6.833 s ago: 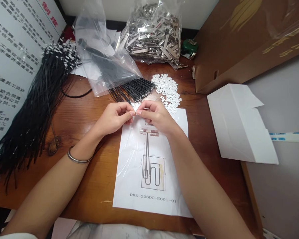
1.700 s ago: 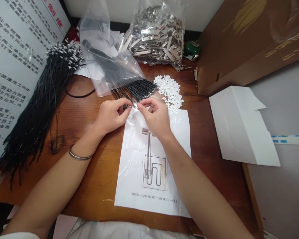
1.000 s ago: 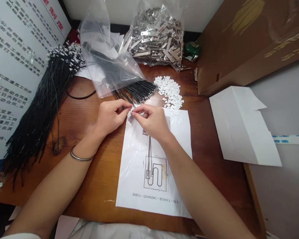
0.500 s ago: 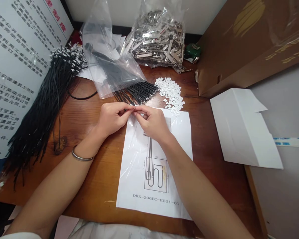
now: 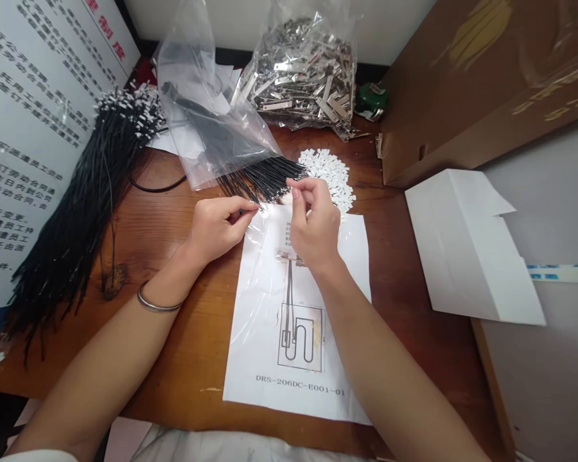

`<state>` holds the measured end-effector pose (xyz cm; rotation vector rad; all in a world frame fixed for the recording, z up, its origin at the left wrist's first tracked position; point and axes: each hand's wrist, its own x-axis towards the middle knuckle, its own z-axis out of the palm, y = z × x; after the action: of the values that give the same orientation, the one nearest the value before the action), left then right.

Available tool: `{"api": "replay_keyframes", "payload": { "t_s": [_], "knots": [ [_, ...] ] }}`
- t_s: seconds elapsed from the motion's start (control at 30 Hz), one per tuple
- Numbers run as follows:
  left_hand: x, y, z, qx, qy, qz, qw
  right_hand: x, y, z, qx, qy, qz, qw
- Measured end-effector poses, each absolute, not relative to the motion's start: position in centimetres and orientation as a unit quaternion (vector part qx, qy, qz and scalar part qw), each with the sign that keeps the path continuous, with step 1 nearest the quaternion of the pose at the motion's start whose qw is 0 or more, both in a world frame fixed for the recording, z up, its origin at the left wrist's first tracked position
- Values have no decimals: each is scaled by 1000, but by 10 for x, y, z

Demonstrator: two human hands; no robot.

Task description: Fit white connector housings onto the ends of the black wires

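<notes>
My left hand pinches what looks like the end of a thin black wire, just below the bundle of black wires that comes out of a clear plastic bag. My right hand is apart from it, thumb and forefinger pressed together near the metal-tipped wire ends. Whatever those fingers hold is too small to make out. Just beyond my right hand is a pile of small white plastic housings. Beneath both hands lies a printed drawing sheet.
On the left a thick bunch of black wires with white ends leans by a printed board. A bag of metal strips and a green tape measure stand at the back. Right are a brown box and folded white card.
My right hand has parted from my left fingertips, moving right and up toward the wire tips and white housings. The left hand has stayed in place, still pinching.
</notes>
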<state>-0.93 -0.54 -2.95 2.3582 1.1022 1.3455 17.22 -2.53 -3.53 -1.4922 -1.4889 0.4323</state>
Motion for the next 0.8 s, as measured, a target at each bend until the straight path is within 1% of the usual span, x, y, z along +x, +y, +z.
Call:
{"api": "replay_keyframes", "payload": {
  "t_s": [0.17,0.3,0.43,0.8],
  "knots": [
    [-9,-5,-29,806,368,452,99,170,-26,-34,-603,-667,225,375],
    [-9,-5,-29,813,366,443,96,169,-26,-32,-610,-683,222,334],
    [-10,-5,-31,817,363,438,91,170,-26,-31,-604,-693,222,326],
    [-7,-9,-32,842,329,424,58,172,-26,-31,-593,-687,247,340]
  ]
}}
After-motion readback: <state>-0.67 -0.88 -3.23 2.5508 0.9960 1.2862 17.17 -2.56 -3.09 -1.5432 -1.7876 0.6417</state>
